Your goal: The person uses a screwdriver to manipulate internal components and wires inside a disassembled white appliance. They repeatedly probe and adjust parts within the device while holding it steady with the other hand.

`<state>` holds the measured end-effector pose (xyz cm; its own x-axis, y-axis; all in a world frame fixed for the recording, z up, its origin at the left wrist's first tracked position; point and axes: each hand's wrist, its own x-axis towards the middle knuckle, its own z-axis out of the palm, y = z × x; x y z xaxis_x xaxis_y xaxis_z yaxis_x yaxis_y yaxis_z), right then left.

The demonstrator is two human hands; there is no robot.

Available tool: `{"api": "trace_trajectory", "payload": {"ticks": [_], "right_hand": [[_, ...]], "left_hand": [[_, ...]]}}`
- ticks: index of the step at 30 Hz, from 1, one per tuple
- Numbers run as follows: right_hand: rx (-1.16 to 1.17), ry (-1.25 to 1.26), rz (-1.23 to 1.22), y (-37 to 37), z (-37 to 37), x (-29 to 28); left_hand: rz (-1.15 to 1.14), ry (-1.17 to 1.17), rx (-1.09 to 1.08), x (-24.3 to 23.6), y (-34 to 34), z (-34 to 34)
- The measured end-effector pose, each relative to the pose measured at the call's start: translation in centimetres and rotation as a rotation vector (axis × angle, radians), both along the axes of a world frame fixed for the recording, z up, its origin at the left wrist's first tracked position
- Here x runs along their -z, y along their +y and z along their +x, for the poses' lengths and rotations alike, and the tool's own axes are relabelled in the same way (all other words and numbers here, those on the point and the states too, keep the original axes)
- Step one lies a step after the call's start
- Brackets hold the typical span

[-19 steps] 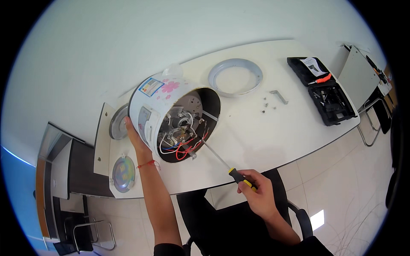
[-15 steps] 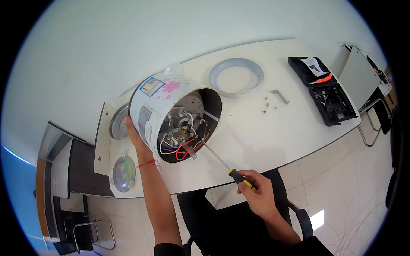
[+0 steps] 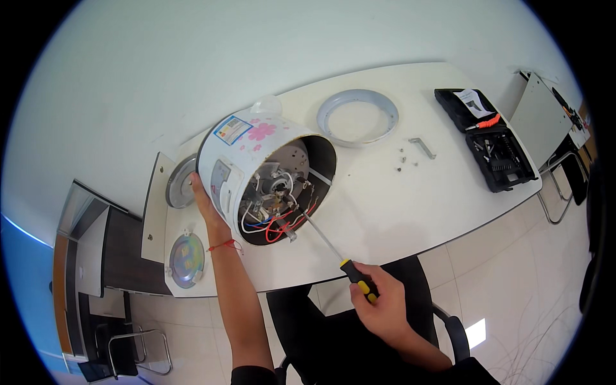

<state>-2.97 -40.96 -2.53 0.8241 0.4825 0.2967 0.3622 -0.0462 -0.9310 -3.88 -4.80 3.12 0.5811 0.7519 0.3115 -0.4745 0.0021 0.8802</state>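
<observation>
A white rice cooker [image 3: 247, 151] with pink flowers lies on its side on the table, its open bottom toward me. Inside it, metal parts and red, white and blue wires [image 3: 276, 232] show. My left hand [image 3: 206, 205] grips the cooker by its left side; most of its fingers are hidden. In my right hand [image 3: 385, 309] is a screwdriver [image 3: 351, 272] with a black and yellow handle, fingers wrapped round it. Its shaft reaches into the cooker's lower opening beside the wires. The tip is too small to make out among the parts.
On the white table [image 3: 385, 212], a pale ring [image 3: 325, 119], several small screws [image 3: 399, 170] and a metal bracket [image 3: 423, 148] lie right of the cooker. An open black toolbox [image 3: 497, 160] stands farther right. Round metal discs [image 3: 187, 260] sit at left. A black chair [image 3: 417, 289] is below.
My right hand has turned about the screwdriver's handle and shifted slightly down and left. The cooker and my left hand stay nearly in place; the whole view has moved a little.
</observation>
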Motion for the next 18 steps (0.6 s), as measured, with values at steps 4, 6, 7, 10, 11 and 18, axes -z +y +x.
{"api": "trace_trajectory", "payload": {"ticks": [4,6,7,10,11,18], "right_hand": [[0.085,-0.197,-0.117,0.4,-1.4,0.2],[0.127,-0.287,-0.142,0.6,-1.9,0.9],[0.131,-0.317,-0.166,0.7,-2.0,1.0],[0.148,-0.405,-0.21,0.8,-2.4,1.3],[0.157,-0.433,-0.206,1.0,-2.4,1.7],[-0.034,-0.063,0.094,-0.1,-1.5,0.4]], "left_hand": [[-0.017,0.001,0.007,-0.2,-0.3,0.0],[-0.022,-0.005,0.011,0.0,-0.2,-0.1],[-0.023,-0.014,0.01,0.1,0.2,-0.1],[-0.025,-0.026,0.006,0.4,0.6,-0.1],[-0.025,-0.028,0.006,0.5,0.5,0.0],[-0.049,-0.034,0.017,0.4,0.6,-0.1]]}}
